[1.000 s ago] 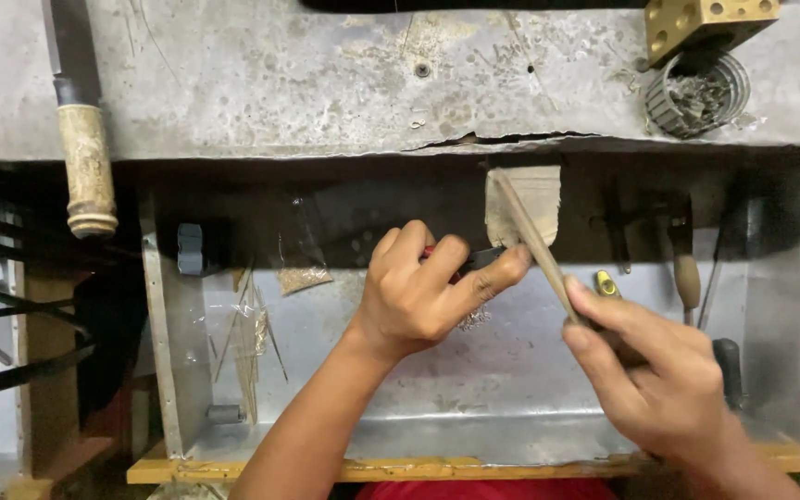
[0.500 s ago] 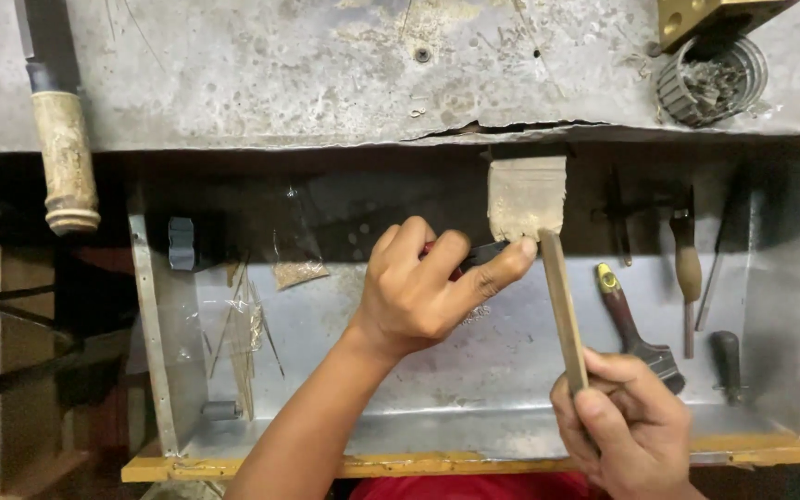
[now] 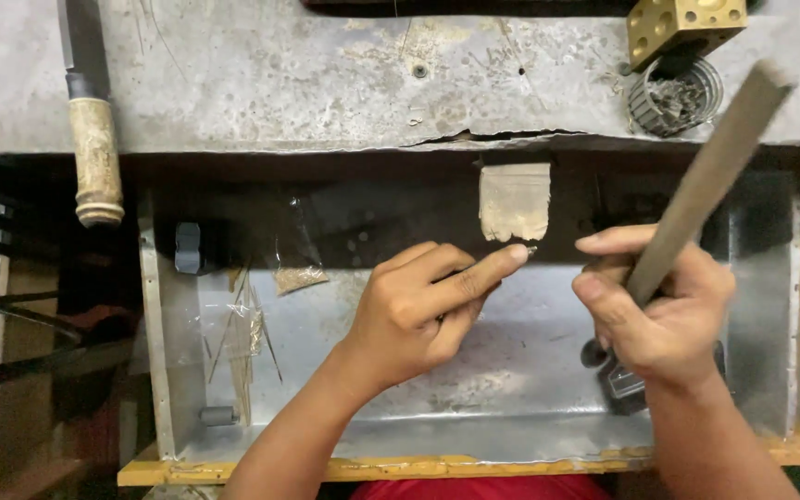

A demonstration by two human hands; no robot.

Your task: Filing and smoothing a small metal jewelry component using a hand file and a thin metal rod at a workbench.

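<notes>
Metal file lifted off the peg in right hand's fist, left hand pinching a tiny workpiece against it.

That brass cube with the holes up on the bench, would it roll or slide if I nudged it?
The brass cube looks solid metal, so probably heavy for its size. Its flat faces suggest it would slide on the bench rather than roll. Stiff, unlikely to break.

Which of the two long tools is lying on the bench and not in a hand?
The wooden-handled tool at the bench's left edge lies untouched; the flat grey metal file is gripped in the right hand.
</notes>
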